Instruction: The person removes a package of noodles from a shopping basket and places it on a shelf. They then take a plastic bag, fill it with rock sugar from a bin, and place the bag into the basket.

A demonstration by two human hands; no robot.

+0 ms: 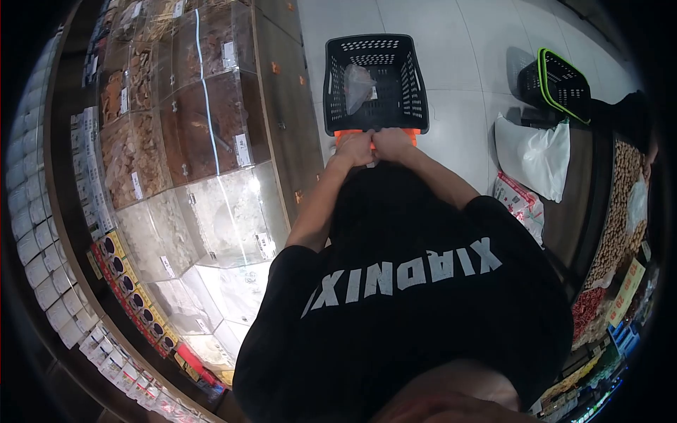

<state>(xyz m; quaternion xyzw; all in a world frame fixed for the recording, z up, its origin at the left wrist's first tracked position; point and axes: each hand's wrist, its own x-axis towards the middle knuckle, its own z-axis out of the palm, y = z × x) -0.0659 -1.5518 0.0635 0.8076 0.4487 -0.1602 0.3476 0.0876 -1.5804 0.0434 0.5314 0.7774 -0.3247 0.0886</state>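
Observation:
Both hands are closed at the near end of a black shopping basket [421, 84], side by side. My left hand [355, 148] grips the left part of its orange handle [341, 135]. Around the right part of the same handle is my right hand [392, 143]. The basket has perforated walls and appears to be at floor level in front of me. In it lies a knotted clear plastic bag [360, 88] with a small white label; its contents are too blurred to name.
Clear-lidded bulk bins [226, 204] of dried goods line my left. A black basket with a green rim [564, 84] stands to the right, by a dark-sleeved person [624, 116]. Nearby are a white sack [532, 155] and a display of peanuts [620, 204]. Grey tiles [451, 42] form the floor.

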